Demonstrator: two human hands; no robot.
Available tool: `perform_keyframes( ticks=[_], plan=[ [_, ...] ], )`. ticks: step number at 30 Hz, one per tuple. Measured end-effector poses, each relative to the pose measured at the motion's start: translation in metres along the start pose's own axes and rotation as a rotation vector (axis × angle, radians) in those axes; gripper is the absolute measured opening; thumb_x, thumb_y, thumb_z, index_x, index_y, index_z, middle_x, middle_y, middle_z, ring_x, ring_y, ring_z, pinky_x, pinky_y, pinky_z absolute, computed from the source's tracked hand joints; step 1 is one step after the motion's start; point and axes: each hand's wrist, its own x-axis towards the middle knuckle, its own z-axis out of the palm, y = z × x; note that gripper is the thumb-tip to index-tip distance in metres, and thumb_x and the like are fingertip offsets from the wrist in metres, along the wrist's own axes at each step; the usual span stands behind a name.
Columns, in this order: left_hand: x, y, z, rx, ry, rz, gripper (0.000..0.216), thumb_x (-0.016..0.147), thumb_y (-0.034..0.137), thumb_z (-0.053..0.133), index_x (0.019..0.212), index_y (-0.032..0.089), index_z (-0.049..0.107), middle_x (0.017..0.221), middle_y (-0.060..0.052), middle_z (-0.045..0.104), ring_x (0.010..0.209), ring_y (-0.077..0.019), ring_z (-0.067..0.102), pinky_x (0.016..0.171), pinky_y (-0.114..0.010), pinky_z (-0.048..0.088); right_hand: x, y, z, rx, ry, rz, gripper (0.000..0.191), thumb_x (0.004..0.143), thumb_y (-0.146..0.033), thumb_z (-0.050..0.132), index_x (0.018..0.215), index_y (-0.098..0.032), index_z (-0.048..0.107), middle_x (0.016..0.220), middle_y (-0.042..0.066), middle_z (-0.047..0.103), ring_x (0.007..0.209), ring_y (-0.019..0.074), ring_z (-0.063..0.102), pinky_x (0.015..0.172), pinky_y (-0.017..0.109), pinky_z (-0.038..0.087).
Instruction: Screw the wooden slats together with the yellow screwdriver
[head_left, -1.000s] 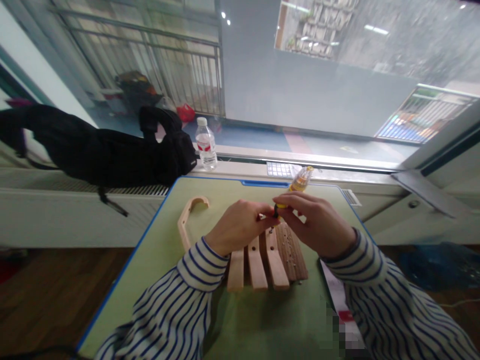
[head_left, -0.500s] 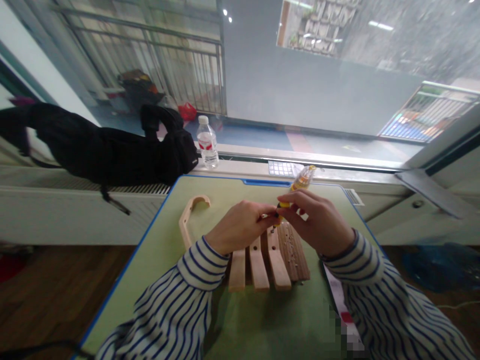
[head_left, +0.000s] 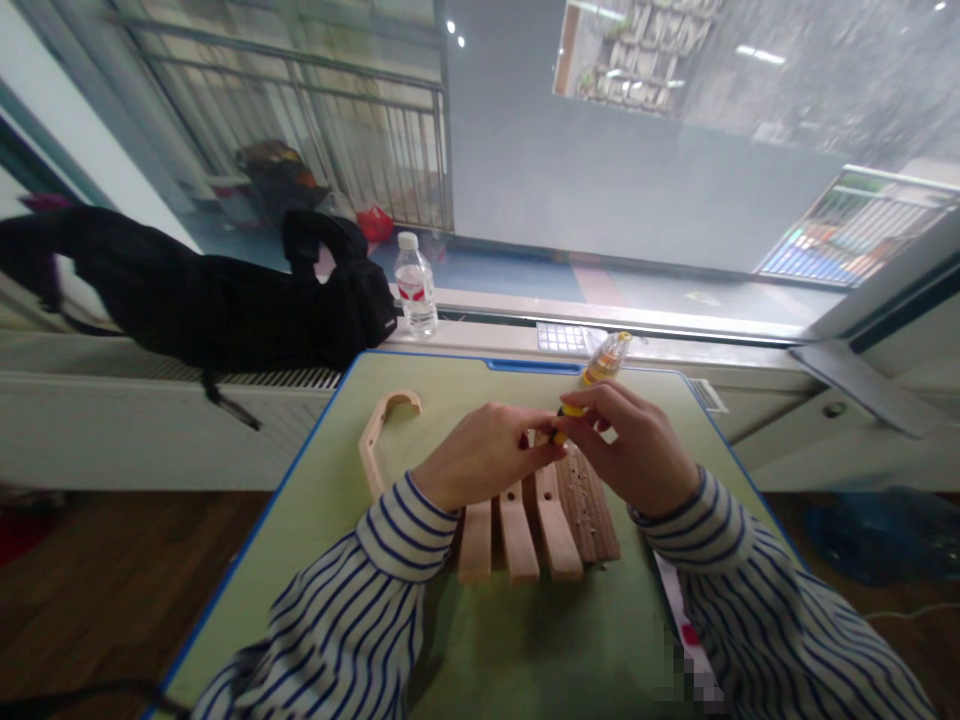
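My right hand [head_left: 634, 440] pinches the yellow-and-black lower part of a screwdriver [head_left: 573, 410]. Its clear, yellowish handle slants up and away beyond my fingers. My left hand [head_left: 480, 455] is closed, thumb and fingertips at the screwdriver's lower end, and hides the tip. Under both hands lie several pale, bent wooden pieces with holes; the right-hand wooden piece [head_left: 556, 535] is below the screwdriver. These sit side by side on a darker, grooved brown wooden board [head_left: 589, 505] dotted with small holes or bits of metal.
A loose curved wooden piece [head_left: 369, 440] lies left on the green blue-edged table [head_left: 307, 520]. On the sill stand a water bottle [head_left: 416, 290] and a clear compartment box [head_left: 562, 337]. A black bag [head_left: 225, 305] lies at left. A flat whitish item [head_left: 679, 600] is partly under my right forearm.
My right hand has turned slightly on the screwdriver and its wrist has shifted a little left. My left fingertips now cover the screwdriver's tip, which showed before.
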Motion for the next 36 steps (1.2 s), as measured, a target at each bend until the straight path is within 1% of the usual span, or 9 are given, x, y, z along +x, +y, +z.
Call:
perform_keyframes(
  ticks=[3, 6, 9, 12, 16, 22, 25, 28, 36],
  plan=[
    [0.001, 0.001, 0.003, -0.005, 0.039, -0.026, 0.031, 0.079, 0.044, 0.052, 0.101, 0.024, 0.063, 0.081, 0.000, 0.065, 0.063, -0.0111, 0.055, 0.059, -0.022, 0.039, 0.001, -0.002, -0.003, -0.013, 0.001, 0.018, 0.017, 0.080, -0.030, 0.053, 0.090, -0.017, 0.058, 0.077, 0.001, 0.059, 0.060, 0.0079, 0.054, 0.058, 0.023, 0.044],
    [0.003, 0.002, 0.005, -0.019, 0.050, -0.047, 0.032, 0.080, 0.046, 0.050, 0.099, 0.024, 0.064, 0.080, 0.000, 0.066, 0.062, -0.0110, 0.055, 0.058, -0.021, 0.038, 0.003, -0.004, -0.008, -0.006, -0.054, 0.031, 0.019, 0.079, -0.032, 0.053, 0.090, -0.017, 0.057, 0.075, 0.001, 0.059, 0.061, 0.0082, 0.054, 0.057, 0.023, 0.044],
    [0.003, 0.003, 0.005, -0.019, 0.047, -0.067, 0.028, 0.080, 0.043, 0.051, 0.094, 0.023, 0.065, 0.079, 0.000, 0.066, 0.063, -0.0112, 0.056, 0.058, -0.021, 0.038, 0.006, -0.005, -0.016, 0.003, -0.134, 0.020, 0.025, 0.079, -0.032, 0.053, 0.099, -0.017, 0.055, 0.085, 0.002, 0.061, 0.069, 0.0098, 0.056, 0.061, 0.024, 0.045],
    [0.003, 0.003, 0.004, -0.007, 0.041, -0.071, 0.024, 0.081, 0.039, 0.052, 0.091, 0.022, 0.065, 0.078, 0.000, 0.066, 0.065, -0.0116, 0.057, 0.059, -0.021, 0.039, 0.009, -0.005, -0.022, -0.010, -0.192, -0.036, 0.030, 0.080, -0.028, 0.051, 0.108, -0.019, 0.052, 0.093, 0.003, 0.061, 0.076, 0.0102, 0.057, 0.065, 0.024, 0.045],
    [0.003, 0.001, 0.003, 0.012, 0.025, -0.046, 0.023, 0.082, 0.037, 0.050, 0.092, 0.022, 0.064, 0.080, -0.001, 0.066, 0.067, -0.0123, 0.057, 0.061, -0.022, 0.039, 0.010, -0.004, -0.024, -0.036, -0.239, -0.082, 0.024, 0.082, -0.025, 0.047, 0.103, -0.020, 0.056, 0.088, 0.000, 0.064, 0.072, 0.0086, 0.057, 0.065, 0.021, 0.044],
    [0.002, -0.002, 0.002, 0.048, 0.012, -0.030, 0.024, 0.083, 0.036, 0.048, 0.095, 0.022, 0.064, 0.076, -0.001, 0.065, 0.068, -0.0133, 0.057, 0.063, -0.023, 0.040, 0.009, -0.003, -0.020, -0.093, -0.213, -0.021, 0.024, 0.082, -0.032, 0.048, 0.101, -0.020, 0.057, 0.084, 0.001, 0.064, 0.067, 0.0096, 0.057, 0.061, 0.023, 0.044],
    [0.002, -0.002, 0.003, 0.043, 0.007, -0.009, 0.024, 0.084, 0.033, 0.047, 0.097, 0.021, 0.064, 0.079, -0.002, 0.065, 0.070, -0.0134, 0.057, 0.063, -0.023, 0.039, 0.009, -0.003, -0.018, -0.099, -0.205, -0.001, 0.024, 0.082, -0.033, 0.049, 0.100, -0.019, 0.057, 0.082, 0.001, 0.064, 0.068, 0.0105, 0.058, 0.061, 0.024, 0.044],
    [0.002, -0.002, 0.004, 0.027, 0.007, 0.014, 0.023, 0.084, 0.031, 0.046, 0.097, 0.022, 0.063, 0.083, -0.002, 0.065, 0.072, -0.0131, 0.057, 0.062, -0.022, 0.039, 0.008, -0.003, -0.017, -0.102, -0.182, 0.007, 0.023, 0.082, -0.034, 0.050, 0.097, -0.019, 0.058, 0.079, 0.001, 0.063, 0.066, 0.0102, 0.057, 0.060, 0.023, 0.043],
    [0.002, -0.002, 0.006, 0.014, -0.015, 0.040, 0.023, 0.086, 0.029, 0.043, 0.097, 0.022, 0.062, 0.081, 0.000, 0.063, 0.068, -0.0113, 0.054, 0.059, -0.020, 0.037, 0.002, -0.002, -0.013, -0.076, -0.112, 0.011, 0.019, 0.080, -0.033, 0.053, 0.088, -0.017, 0.057, 0.073, -0.001, 0.060, 0.063, 0.0084, 0.055, 0.057, 0.022, 0.041]
  ],
)
